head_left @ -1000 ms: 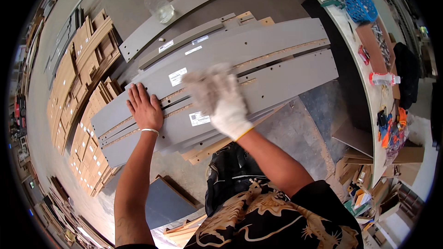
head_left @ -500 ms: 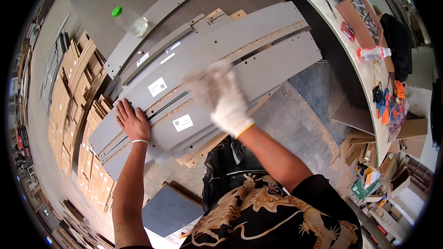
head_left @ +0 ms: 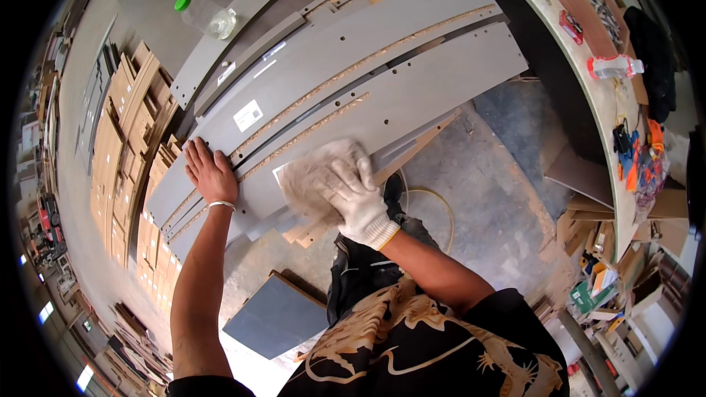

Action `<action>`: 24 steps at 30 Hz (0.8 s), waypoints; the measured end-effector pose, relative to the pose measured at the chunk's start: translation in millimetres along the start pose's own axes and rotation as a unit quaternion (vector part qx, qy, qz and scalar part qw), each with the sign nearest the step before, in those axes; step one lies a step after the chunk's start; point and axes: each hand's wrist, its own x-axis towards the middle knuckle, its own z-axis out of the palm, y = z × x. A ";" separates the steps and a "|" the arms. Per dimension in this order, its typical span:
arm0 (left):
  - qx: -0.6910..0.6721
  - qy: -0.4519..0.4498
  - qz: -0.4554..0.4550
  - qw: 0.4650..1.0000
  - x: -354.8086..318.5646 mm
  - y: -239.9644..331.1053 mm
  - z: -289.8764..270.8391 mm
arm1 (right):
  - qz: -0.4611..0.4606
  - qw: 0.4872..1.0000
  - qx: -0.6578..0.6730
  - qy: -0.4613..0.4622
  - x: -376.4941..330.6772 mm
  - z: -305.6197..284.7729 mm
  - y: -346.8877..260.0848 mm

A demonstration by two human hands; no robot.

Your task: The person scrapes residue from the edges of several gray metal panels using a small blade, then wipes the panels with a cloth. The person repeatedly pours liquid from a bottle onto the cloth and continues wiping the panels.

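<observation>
Bare and flat, my left hand [head_left: 212, 173] rests with fingers spread on the left end of two long grey panels, at the strip between them. My right hand [head_left: 359, 207] wears a white knit glove and presses a greyish-white cloth [head_left: 307, 175] onto the nearer panel [head_left: 448, 73], by its near edge. The cloth covers most of a white label there. The farther panel [head_left: 412, 15] carries another white label [head_left: 248, 115]. Both panels have drilled holes and a chipboard-coloured groove along their length.
Behind lie narrower grey boards and a clear bottle with a green cap [head_left: 209, 19]. Stacks of wooden parts [head_left: 121, 169] stand at left. A bench [head_left: 599, 114] on the right holds a bottle, a box of hardware and tools. A dark board [head_left: 278, 316] lies low, nearer me.
My right hand has wiped toward me and slightly left with the cloth, from the grooves to the nearer panel's label. My left hand stays on the panels. The view has shifted slightly.
</observation>
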 end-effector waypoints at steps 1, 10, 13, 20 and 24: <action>0.002 0.002 -0.004 1.000 -2.0 -4.6 -0.3 | 0.009 0.998 -0.069 0.004 1.1 -0.8 13.0; -0.016 0.005 -0.015 1.000 1.0 0.3 -1.9 | 0.215 0.933 0.060 0.284 -5.5 -50.0 90.1; -0.026 -0.005 -0.014 1.000 -0.8 3.2 -4.6 | 0.044 0.988 -0.111 0.102 -6.3 -15.2 22.8; -0.013 0.005 -0.015 1.000 2.7 1.7 -2.5 | 0.167 0.913 -0.340 0.152 -13.1 -131.8 192.0; -0.016 0.005 -0.002 1.000 0.7 -9.2 4.4 | 0.347 0.878 -0.217 0.249 35.8 -158.5 200.4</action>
